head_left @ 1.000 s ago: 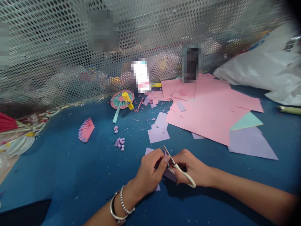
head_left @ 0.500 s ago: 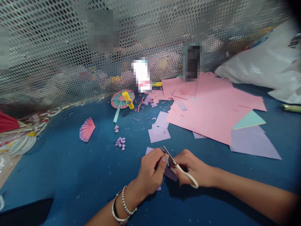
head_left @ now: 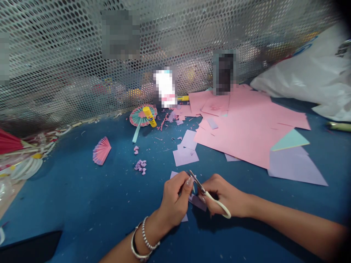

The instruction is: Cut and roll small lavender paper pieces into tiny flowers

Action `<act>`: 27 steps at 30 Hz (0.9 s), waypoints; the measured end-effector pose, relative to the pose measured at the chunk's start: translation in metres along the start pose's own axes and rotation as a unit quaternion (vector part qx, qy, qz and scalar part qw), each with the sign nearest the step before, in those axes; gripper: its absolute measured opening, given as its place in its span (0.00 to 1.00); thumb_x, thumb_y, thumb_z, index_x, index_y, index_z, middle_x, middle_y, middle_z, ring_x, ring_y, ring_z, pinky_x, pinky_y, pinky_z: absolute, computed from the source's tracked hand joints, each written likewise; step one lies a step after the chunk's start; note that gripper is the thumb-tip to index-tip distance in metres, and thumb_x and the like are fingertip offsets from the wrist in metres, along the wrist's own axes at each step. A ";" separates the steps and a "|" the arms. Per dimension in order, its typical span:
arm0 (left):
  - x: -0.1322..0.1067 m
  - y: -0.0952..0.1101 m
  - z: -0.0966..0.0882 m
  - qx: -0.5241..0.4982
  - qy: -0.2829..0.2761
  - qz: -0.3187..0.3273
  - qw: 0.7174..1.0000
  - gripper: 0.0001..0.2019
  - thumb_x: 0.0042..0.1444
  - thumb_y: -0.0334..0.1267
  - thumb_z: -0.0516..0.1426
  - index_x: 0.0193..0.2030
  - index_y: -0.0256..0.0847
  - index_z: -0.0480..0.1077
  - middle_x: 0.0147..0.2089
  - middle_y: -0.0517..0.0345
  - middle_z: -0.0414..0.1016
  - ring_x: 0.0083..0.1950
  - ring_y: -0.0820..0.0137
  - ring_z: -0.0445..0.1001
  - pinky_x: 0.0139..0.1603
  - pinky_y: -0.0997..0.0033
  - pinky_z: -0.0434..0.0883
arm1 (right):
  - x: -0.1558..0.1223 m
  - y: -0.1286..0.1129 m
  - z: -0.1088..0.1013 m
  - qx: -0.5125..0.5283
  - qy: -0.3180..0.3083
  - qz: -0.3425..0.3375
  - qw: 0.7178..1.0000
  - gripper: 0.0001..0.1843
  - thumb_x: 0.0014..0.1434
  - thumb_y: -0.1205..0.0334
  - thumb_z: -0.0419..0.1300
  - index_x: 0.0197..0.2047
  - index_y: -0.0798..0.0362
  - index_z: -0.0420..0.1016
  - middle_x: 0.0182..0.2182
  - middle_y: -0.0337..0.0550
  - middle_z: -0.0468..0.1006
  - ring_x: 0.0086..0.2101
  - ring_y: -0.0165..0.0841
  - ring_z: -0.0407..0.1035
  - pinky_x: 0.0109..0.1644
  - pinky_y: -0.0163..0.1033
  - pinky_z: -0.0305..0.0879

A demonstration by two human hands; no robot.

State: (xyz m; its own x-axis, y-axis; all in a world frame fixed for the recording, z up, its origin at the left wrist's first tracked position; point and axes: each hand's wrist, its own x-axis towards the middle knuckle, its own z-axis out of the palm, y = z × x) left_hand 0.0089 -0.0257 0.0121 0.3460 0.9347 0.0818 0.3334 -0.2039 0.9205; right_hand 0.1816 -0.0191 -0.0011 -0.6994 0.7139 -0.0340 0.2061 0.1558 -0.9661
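— Head view: what's in my hands?

— Left hand [head_left: 175, 199] pinches a lilac scrap [head_left: 197, 201]; right hand [head_left: 226, 197] grips scissors [head_left: 204, 191], blades on it, low over the mat [head_left: 82, 204].

— Progress?

— Cut bits [head_left: 140, 166] piled, fan [head_left: 101, 150] made; pink sheets [head_left: 246, 128] largely whole, I'd judge.

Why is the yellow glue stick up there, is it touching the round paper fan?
Touching. The head view shows the yellow glue stick lying tilted across the round paper fan, with no gap between them.
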 end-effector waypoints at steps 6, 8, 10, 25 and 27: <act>-0.001 0.000 0.000 -0.006 0.006 -0.008 1.000 0.17 0.64 0.40 0.43 0.24 0.39 0.55 0.23 0.63 0.56 0.25 0.75 0.56 0.27 0.74 0.54 | 0.000 0.000 0.000 -0.003 -0.006 0.004 1.000 0.11 0.49 0.73 0.52 0.18 0.55 0.58 0.13 0.34 0.67 0.14 0.22 0.58 0.17 0.26 0.49; -0.001 0.000 0.001 -0.008 0.018 -0.017 1.000 0.17 0.64 0.40 0.43 0.24 0.40 0.55 0.23 0.63 0.56 0.25 0.75 0.56 0.27 0.74 0.55 | 0.000 -0.001 0.000 -0.010 -0.003 -0.007 1.000 0.11 0.48 0.73 0.51 0.17 0.55 0.57 0.13 0.33 0.66 0.14 0.21 0.55 0.17 0.26 0.49; -0.002 0.000 0.002 -0.008 0.039 -0.034 0.999 0.17 0.64 0.41 0.43 0.24 0.40 0.55 0.23 0.63 0.56 0.25 0.74 0.56 0.27 0.73 0.55 | 0.001 -0.002 0.000 -0.020 0.001 -0.016 1.000 0.11 0.48 0.74 0.51 0.17 0.55 0.57 0.13 0.33 0.65 0.15 0.20 0.53 0.18 0.26 0.48; -0.014 -0.002 0.012 0.076 0.098 0.016 0.992 0.11 0.63 0.33 0.44 0.28 0.41 0.55 0.26 0.62 0.58 0.27 0.73 0.59 0.29 0.72 0.56 | 0.004 -0.008 0.009 -0.038 0.016 -0.012 0.999 0.11 0.44 0.74 0.51 0.18 0.54 0.54 0.14 0.29 0.52 0.18 0.21 0.43 0.19 0.28 0.44; -0.015 -0.002 0.013 0.086 0.104 0.015 0.991 0.11 0.63 0.32 0.43 0.28 0.41 0.54 0.26 0.62 0.59 0.27 0.73 0.59 0.29 0.72 0.56 | 0.003 -0.007 0.011 -0.022 0.014 -0.011 1.000 0.10 0.45 0.73 0.52 0.18 0.54 0.55 0.14 0.29 0.55 0.17 0.21 0.45 0.18 0.27 0.45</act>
State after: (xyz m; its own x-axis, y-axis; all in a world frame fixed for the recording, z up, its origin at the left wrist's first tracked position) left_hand 0.0145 -0.0430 0.0038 0.1767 0.9633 0.2022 0.4768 -0.2635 0.8386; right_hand 0.1703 -0.0252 0.0026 -0.6843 0.7292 -0.0053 0.2210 0.2004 -0.9545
